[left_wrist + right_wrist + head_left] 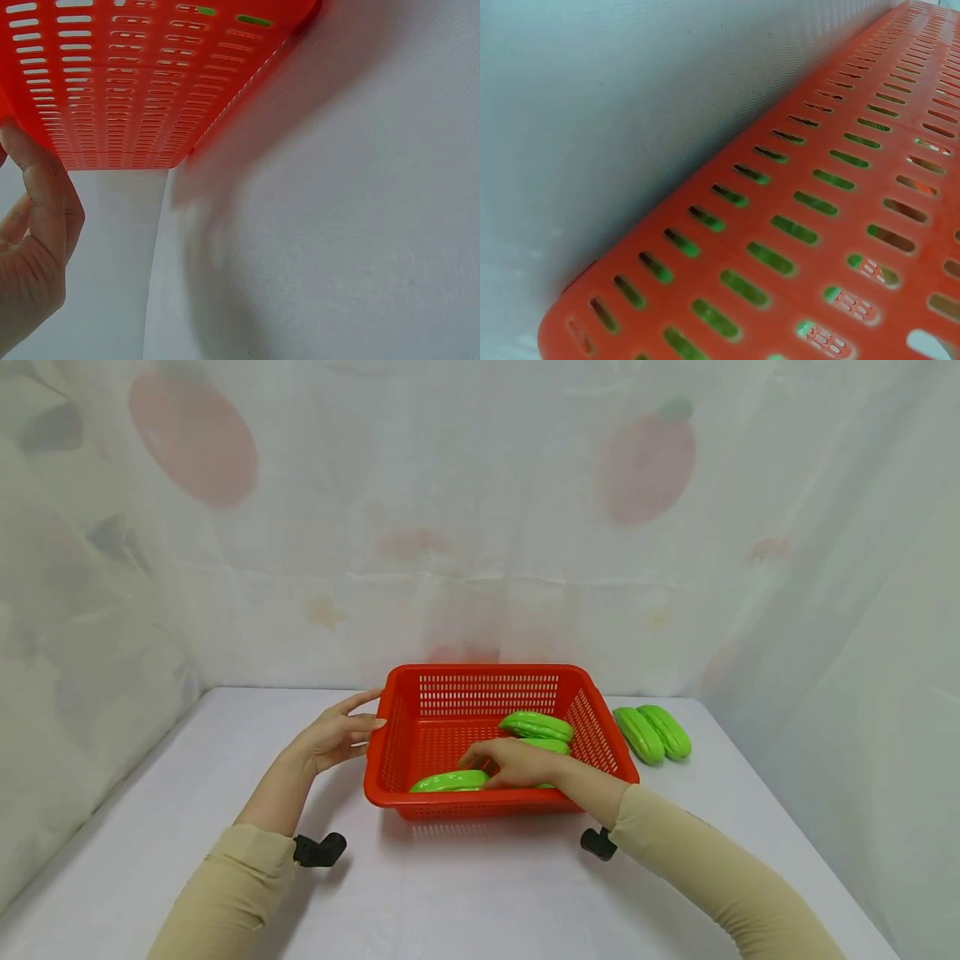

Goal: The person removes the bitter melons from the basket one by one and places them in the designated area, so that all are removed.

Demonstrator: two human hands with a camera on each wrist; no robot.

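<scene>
The red basket [480,797] stands on the table with several ridged green vegetables inside. My left hand [337,735] holds its left rim, and in the left wrist view the bent fingers of that hand [41,225] reach up to the basket edge [127,105]. Over the basket's front part, my right hand [517,762] has its curled fingers and thumb around the right end of a green vegetable [446,782]. Another green vegetable [536,725] lies at the right inside, with more beside it, partly covered by the hand. The right wrist view shows only the slotted basket wall [780,217].
Two green vegetables [639,735] [666,732] lie side by side on the white table [450,893], right of the basket. A pale printed curtain [480,527] hangs behind and at both sides. Black wrist mounts [320,850] [598,844] sit near both sleeves.
</scene>
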